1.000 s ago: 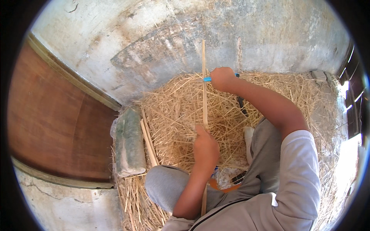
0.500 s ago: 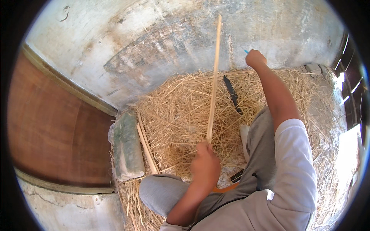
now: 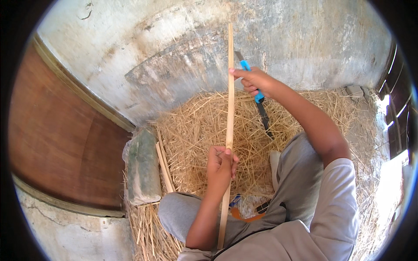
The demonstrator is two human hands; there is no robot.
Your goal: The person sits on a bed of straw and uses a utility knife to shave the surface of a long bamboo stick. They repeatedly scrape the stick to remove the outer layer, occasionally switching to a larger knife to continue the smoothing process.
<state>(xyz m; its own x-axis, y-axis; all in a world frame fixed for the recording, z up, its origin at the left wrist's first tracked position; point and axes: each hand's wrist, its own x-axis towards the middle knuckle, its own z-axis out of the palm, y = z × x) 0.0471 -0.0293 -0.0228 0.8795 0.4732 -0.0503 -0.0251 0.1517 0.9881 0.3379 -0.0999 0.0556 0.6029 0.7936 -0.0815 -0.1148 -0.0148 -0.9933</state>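
A long, pale wooden strip (image 3: 230, 108), perhaps bamboo, stands nearly upright in front of me, its lower end by my lap. My left hand (image 3: 220, 166) grips it around its lower middle, thumb on the front. Higher up, my right hand (image 3: 254, 81) holds a blue utility knife (image 3: 245, 65) with its blade extended up and away. The right index finger touches the strip's edge; the blade tip lies just right of the strip. Below the right hand, a dark knife-like tool (image 3: 264, 119) rests on the straw, its upper end hidden behind the utility knife.
Loose straw (image 3: 191, 126) covers the floor up to the stained wall (image 3: 305, 43). On the left are a wrapped greenish block (image 3: 144, 167), more wooden strips (image 3: 164, 163) and a brown door panel (image 3: 65, 139). An orange item (image 3: 244, 216) lies by my lap.
My right hand has swung left with the utility knife and now touches the strip. The left hand has moved up and slightly left, and the strip's lower end now reaches my lap.
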